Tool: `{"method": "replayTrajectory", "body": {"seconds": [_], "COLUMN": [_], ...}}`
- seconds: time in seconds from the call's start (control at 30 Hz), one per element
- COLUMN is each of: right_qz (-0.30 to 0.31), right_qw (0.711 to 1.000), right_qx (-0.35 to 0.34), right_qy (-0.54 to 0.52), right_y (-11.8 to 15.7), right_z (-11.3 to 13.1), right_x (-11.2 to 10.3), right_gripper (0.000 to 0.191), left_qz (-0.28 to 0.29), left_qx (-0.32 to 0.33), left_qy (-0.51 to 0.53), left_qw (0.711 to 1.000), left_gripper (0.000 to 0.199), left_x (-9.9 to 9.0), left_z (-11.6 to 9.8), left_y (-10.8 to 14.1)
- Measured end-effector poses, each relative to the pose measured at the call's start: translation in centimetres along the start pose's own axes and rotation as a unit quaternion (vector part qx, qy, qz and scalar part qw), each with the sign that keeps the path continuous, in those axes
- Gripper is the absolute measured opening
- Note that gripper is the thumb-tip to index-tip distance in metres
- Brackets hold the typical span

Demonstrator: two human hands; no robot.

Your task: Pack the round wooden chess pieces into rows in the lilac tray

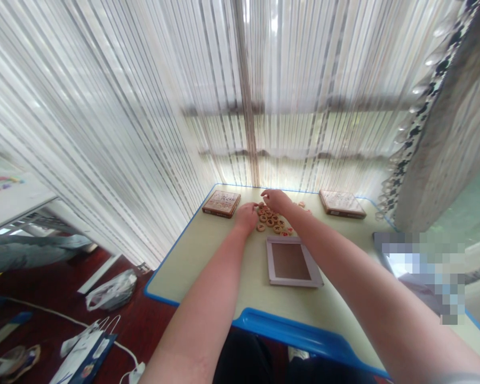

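Left hand [247,216]: curled at the left edge of the round wooden pieces [269,219]. Right hand [278,200]: bent over their far side. Grip on a piece: cannot be determined for either. Pieces lie clustered on the bench [196,266], beyond the open tray [291,261], between two flat boxes [221,203].

From here, the pale-yellow, blue-edged surface [188,261] spreads across the lower centre of the frame. Round wooden pieces with red or dark markings [270,221] lie clustered mid-frame, a shallow, pale-walled tray [291,261] just below them, a flat brown patterned box [222,202] left of centre and a second flat box [342,203] to the right.
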State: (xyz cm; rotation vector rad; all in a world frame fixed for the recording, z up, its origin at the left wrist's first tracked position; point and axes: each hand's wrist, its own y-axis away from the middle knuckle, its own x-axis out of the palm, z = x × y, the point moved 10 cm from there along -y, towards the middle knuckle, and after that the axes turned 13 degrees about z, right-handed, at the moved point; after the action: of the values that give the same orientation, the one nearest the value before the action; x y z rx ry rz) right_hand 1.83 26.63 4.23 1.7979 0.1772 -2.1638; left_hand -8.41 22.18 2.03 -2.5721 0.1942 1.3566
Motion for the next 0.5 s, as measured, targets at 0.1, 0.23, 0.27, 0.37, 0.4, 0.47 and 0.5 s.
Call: {"method": "replayTrajectory", "body": {"seconds": [0.1,0.23,0.27,0.37,0.4,0.47,0.5], "right_qz": [0.014,0.019,0.02,0.017,0.004,-0.04,-0.06], "right_qw": [0.999,0.999,0.999,0.999,1.0,0.998,0.997], "right_qx": [-0.038,-0.037,-0.037,-0.031,-0.031,-0.038,-0.036], "right_qy": [0.006,-0.008,-0.016,-0.015,-0.006,0.012,0.019], "right_y": [0.6,1.0,1.0,1.0,1.0,0.9,0.8], "right_z": [1.4,1.3,1.0,-0.3,-0.6,-1.1,-1.3], "right_x": [0.1,0.2,0.3,0.4,0.2,-0.7,-1.1], "right_gripper": [0.029,0.03,0.03,0.027,0.027,0.027,0.028], "left_qz": [0.019,0.021,0.021,0.018,0.016,0.013,0.012], "left_qx": [0.011,-0.003,-0.002,-0.003,-0.004,-0.002,0.0], "left_qy": [-0.014,-0.013,-0.014,-0.019,-0.02,-0.021,-0.02], "left_qw": [1.0,1.0,1.0,1.0,1.0,1.0,1.0], "left_gripper": [0.037,0.039,0.039,0.039,0.04,0.04,0.04], "left_x": [0.4,0.5,0.5,0.5,0.4,0.4,0.4], "left_z": [-0.2,0.1,0.1,0.1,0.1,0.1,0.0], "left_y": [-0.1,-0.1,-0.1,-0.1,-0.1,-0.1,-0.1]}}
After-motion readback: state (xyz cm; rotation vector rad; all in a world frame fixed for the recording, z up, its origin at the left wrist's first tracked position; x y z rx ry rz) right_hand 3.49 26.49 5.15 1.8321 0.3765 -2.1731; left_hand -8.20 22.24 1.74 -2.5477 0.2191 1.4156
